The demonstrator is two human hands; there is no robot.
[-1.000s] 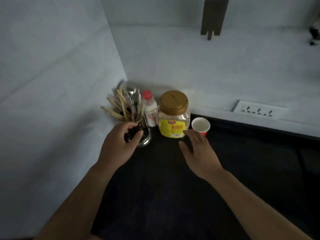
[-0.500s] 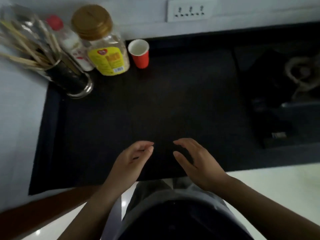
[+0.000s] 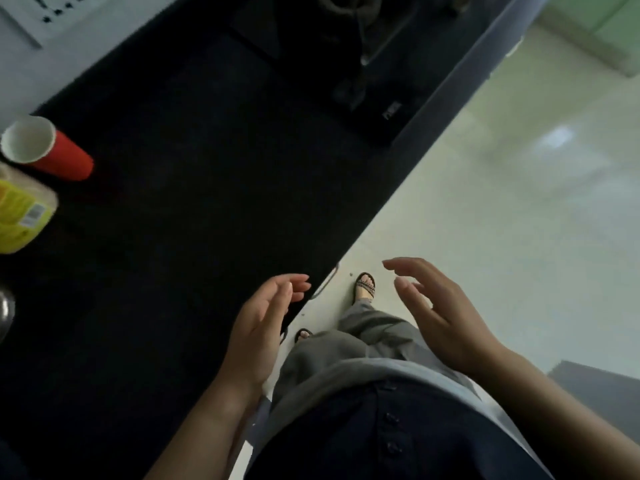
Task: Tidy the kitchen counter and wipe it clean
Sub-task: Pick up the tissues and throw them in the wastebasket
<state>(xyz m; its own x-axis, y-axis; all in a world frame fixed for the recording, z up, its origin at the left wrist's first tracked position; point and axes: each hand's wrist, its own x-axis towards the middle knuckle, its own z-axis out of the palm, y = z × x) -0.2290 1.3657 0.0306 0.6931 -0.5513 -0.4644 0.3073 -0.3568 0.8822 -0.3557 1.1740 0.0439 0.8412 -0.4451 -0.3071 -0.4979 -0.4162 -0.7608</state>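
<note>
Head view, tilted steeply. Landmark used for places: front edge of the black bench (image 3: 194, 209), which runs diagonally from lower left to upper right.

Nearest: dark buttoned top, grey trousers and two sandalled feet on the pale floor (image 3: 519, 220), on the near side of that edge.

Left hand (image 3: 259, 330): raised over the bench edge, palm turned inward toward the other hand, fingers (image 3: 294, 284) straight and lightly spread, holding nothing, touching nothing.

Right hand (image 3: 440, 317): off the bench edge, above the floor, palm facing the left hand, fingers (image 3: 405, 265) curved and parted, empty. The two hands are apart, with one foot visible between them.

Beyond the edge, at the far left of the bench:
- Metal container (image 3: 5, 311), only a sliver in frame.
- Jar (image 3: 20, 216) with yellow label and a barcode patch; writing too blurred to read; cut by the frame.
- Red paper cup (image 3: 48, 148), white inside, just beside the jar, mouth toward camera.

The bench surface between these and the edge shows bare black.

Farther along the bench: gas stove (image 3: 367, 64), dark, with a small pale badge on its front, unreadable.

Farthest: white wall socket (image 3: 41, 12) behind the bench, on the pale wall.
</note>
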